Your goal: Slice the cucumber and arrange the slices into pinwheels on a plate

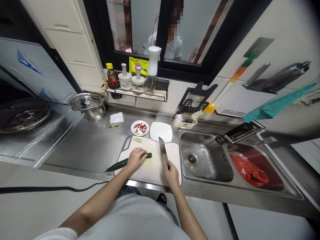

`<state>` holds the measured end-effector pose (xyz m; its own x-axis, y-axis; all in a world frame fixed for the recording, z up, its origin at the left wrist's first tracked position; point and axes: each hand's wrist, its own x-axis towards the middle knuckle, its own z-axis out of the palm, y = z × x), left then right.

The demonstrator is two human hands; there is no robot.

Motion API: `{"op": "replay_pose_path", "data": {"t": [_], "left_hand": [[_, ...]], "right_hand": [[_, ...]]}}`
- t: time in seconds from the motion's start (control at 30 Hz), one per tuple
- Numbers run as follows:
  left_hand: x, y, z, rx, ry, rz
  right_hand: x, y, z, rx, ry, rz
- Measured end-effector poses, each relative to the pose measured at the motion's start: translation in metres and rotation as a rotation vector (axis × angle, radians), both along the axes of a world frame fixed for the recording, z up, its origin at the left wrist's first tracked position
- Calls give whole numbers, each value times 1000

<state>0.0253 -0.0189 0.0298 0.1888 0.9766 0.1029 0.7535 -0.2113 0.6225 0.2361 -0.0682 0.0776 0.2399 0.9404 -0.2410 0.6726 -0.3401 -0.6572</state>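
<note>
On the white cutting board (162, 175), a dark green cucumber (117, 165) lies slantwise, its tail end past the board's left edge. My left hand (136, 158) is closed over it, near its cut end. In my right hand (171, 173) is a kitchen knife (163, 150), gripped by its handle, the blade pointing away from me and apart from the cucumber. A short row of cucumber slices (137, 140) rests at the board's far left. Behind the board stand a plate of chopped red pieces (140, 128) and a white square plate (161, 132).
To the right is a double sink (207, 156) with a red plastic bag (250, 171) in its far basin. A lidded steel pot (87, 105) and a stove burner (23, 113) stand left. Above the counter hangs a seasoning shelf (136, 94). A person (175, 48) appears in the window.
</note>
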Motion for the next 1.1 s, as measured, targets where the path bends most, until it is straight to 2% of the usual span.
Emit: {"op": "replay_pose_path", "data": {"t": [0.2, 0.33, 0.53, 0.73, 1.1], "left_hand": [[7, -1, 1, 34, 42, -96], [9, 4, -1, 39, 93, -151], [7, 13, -8, 78, 120, -200], [1, 25, -11, 41, 106, -171], [-1, 26, -14, 103, 81, -184]], "right_hand": [[-12, 7, -2, -57, -17, 178], [-21, 7, -1, -91, -86, 244], [-29, 9, 0, -125, -111, 292], [-33, 11, 0, -154, -207, 310], [-42, 11, 8, -202, -307, 359]]}}
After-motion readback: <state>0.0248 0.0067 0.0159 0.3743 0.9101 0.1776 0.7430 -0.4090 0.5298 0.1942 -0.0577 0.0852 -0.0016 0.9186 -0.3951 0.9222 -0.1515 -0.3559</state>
